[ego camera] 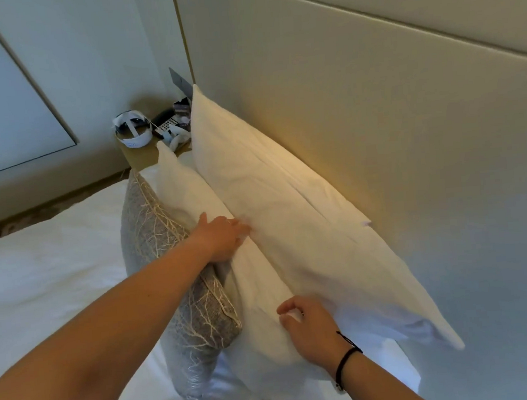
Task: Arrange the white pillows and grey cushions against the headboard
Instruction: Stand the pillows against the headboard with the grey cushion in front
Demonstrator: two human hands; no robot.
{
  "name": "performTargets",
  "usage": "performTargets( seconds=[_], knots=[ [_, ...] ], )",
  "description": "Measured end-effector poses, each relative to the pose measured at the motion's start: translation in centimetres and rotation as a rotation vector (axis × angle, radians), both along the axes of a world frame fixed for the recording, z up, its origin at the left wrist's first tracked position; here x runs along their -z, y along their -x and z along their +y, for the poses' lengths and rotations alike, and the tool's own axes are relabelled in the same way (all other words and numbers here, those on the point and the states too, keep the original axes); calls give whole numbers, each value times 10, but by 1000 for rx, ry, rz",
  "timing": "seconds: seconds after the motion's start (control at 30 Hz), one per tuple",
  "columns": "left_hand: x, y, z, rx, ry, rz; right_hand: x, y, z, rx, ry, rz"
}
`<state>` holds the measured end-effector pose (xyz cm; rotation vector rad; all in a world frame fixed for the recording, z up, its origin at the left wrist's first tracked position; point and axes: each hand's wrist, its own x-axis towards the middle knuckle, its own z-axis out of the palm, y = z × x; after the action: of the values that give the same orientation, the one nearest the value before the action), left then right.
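Two white pillows stand on edge at the head of the bed (41, 280): the back pillow (303, 203) leans flat against the headboard (374, 96), plump and creased, its corner poking up beside the nightstand, and the front pillow (256, 288) sits just ahead of it, touching along the seam between them. Against the front pillow's outer face stands a grey cushion (158, 239), woven fabric with a pale branching pattern and a light piped edge; a second grey cushion (187, 363) sits lower at the near end, partly under the first. The left hand (221, 238) reaches over the cushion's top edge, fingers pushed into the fold between the two pillows, gripping the front pillow's fabric. The right hand (310, 328) has its fingers curled and pinches the front pillow's top edge near the near end; a black cord bracelet (347, 354) circles that wrist. The bed sheet is white and lightly rumpled. The headboard is a smooth padded panel in cream with a raised seam running across it. At the far corner, a nightstand (138, 152) carries a white headset (132, 129) and small dark items too cluttered to tell apart.
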<state>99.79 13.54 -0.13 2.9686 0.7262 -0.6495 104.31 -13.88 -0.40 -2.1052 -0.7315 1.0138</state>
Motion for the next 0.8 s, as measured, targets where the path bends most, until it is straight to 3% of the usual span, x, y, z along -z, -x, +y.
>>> performTargets(
  seconds=[0.13,0.27,0.43,0.57,0.7,0.8],
  knots=[
    [-4,-10,3,172,-110,59,2,-1,2,56,-39,-40],
    [-8,-16,4,241,-98,54,4,-4,3,-15,-74,-35],
    [-14,-20,6,164,100,108,5,-10,13,-128,-81,41],
    [-10,-21,7,127,196,132,7,-15,17,-68,-134,51],
    [-8,-26,6,83,238,-63,0,-19,14,-30,-172,-35],
    [-5,-26,5,86,165,-230,-6,-18,9,-97,-196,-205]
  ],
)
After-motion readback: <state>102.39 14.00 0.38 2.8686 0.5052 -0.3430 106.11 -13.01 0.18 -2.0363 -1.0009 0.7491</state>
